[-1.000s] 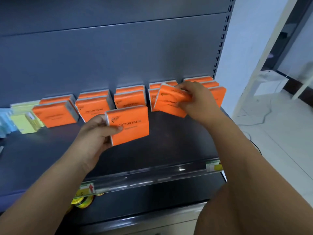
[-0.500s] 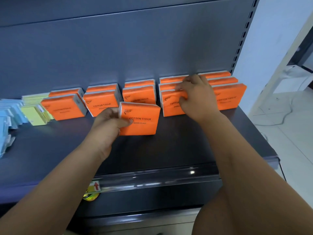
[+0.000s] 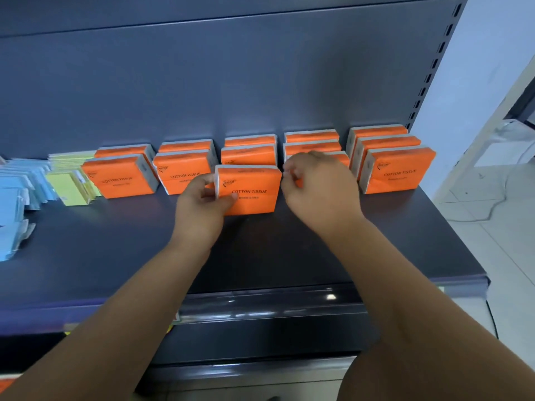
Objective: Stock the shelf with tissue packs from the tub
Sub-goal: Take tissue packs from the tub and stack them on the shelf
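Note:
Orange "COTTON TISSUE" packs stand in several short rows at the back of the dark shelf [image 3: 318,250]. My left hand [image 3: 202,204] grips the left edge of one orange tissue pack [image 3: 254,189], which stands upright on the shelf in front of the middle row. My right hand [image 3: 321,192] covers the front pack of the row to its right [image 3: 343,159], with curled fingers pinching that pack's upper left corner. The rightmost row [image 3: 396,172] holds three packs. The tub is out of view.
Yellow packs [image 3: 72,186] and light blue packs [image 3: 17,192] fill the shelf's left end. A clear price rail [image 3: 275,302] runs along the shelf's front edge. A white tiled floor with a cable [image 3: 477,215] lies to the right of the shelf unit.
My left hand has carried its pack back and right, setting it upright before the middle row. The right hand's pack now stands in its row, and the fingers have shifted to its left corner.

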{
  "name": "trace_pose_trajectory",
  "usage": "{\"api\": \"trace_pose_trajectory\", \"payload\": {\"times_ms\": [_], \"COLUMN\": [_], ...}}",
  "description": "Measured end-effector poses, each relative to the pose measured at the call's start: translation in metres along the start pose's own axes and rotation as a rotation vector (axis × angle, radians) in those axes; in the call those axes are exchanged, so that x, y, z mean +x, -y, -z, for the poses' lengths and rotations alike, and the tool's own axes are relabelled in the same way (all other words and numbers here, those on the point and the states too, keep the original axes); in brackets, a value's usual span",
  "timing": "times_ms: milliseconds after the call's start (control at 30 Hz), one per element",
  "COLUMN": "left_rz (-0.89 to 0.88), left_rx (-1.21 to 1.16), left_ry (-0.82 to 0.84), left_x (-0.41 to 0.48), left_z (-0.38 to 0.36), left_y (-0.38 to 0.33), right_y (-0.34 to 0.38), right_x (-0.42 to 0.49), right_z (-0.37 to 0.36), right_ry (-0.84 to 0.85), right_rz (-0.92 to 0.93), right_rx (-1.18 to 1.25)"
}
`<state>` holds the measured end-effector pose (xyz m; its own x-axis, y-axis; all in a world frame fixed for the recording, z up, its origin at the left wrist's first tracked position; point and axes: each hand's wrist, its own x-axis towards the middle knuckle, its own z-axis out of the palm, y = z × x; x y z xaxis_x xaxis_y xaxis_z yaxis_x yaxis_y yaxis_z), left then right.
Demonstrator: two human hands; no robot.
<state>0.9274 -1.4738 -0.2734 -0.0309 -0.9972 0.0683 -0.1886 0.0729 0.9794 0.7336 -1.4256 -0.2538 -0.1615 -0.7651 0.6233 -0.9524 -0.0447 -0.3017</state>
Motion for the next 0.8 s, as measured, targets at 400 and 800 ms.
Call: {"api": "trace_pose_trajectory", "payload": {"times_ms": [400,800], "left_rz": [0.037,-0.117], "left_rx": [0.064,0.284], "left_ry": [-0.059,0.081], "left_x": [0.024,0.013], "left_z": [-0.005,0.002], "left_y": [-0.006,-0.003], "right_y": [0.034,0.048], "right_x": [-0.015,-0.022], "right_z": [-0.025,-0.035], "right_ry": [0.361,0.440], "right_rz": [-0.012,-0.062], "right_rx": [-0.093,-0.024]}}
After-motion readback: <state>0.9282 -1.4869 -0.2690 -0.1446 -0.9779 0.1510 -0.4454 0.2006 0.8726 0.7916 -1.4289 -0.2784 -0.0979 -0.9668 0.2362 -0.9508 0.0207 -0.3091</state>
